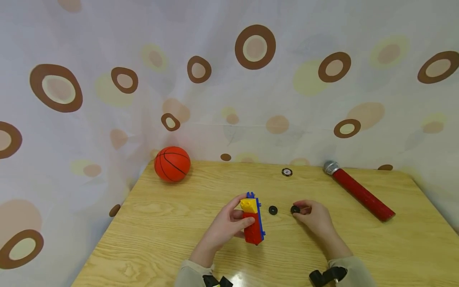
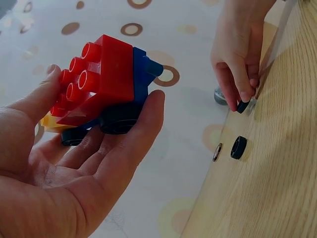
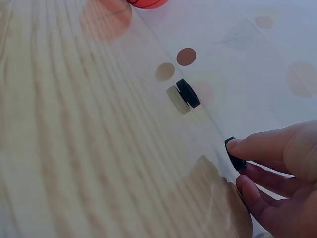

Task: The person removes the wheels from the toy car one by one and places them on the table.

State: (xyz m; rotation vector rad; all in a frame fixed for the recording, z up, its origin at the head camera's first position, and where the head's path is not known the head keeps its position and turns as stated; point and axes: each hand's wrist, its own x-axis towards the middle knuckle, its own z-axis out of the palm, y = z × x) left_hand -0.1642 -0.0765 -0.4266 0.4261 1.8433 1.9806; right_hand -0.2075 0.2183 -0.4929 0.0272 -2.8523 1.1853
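My left hand (image 1: 225, 223) holds a toy car (image 1: 253, 227) made of red and yellow building blocks on a blue base. In the left wrist view the red block (image 2: 116, 69) faces up with its studs toward the thumb, and two black wheels (image 2: 119, 119) show on the near side. My right hand (image 1: 317, 219) pinches a small black wheel (image 1: 295, 209) between thumb and fingertips, low over the table. Another black wheel (image 1: 273, 210) lies flat on the wood between the two hands.
An orange basketball (image 1: 172, 164) sits at the table's back left corner. A poker chip (image 1: 287, 172) lies near the back edge. To the right of my right hand is a red microphone (image 1: 362, 193) with a silver head. Behind the wooden table (image 1: 150, 239) hangs a patterned cloth.
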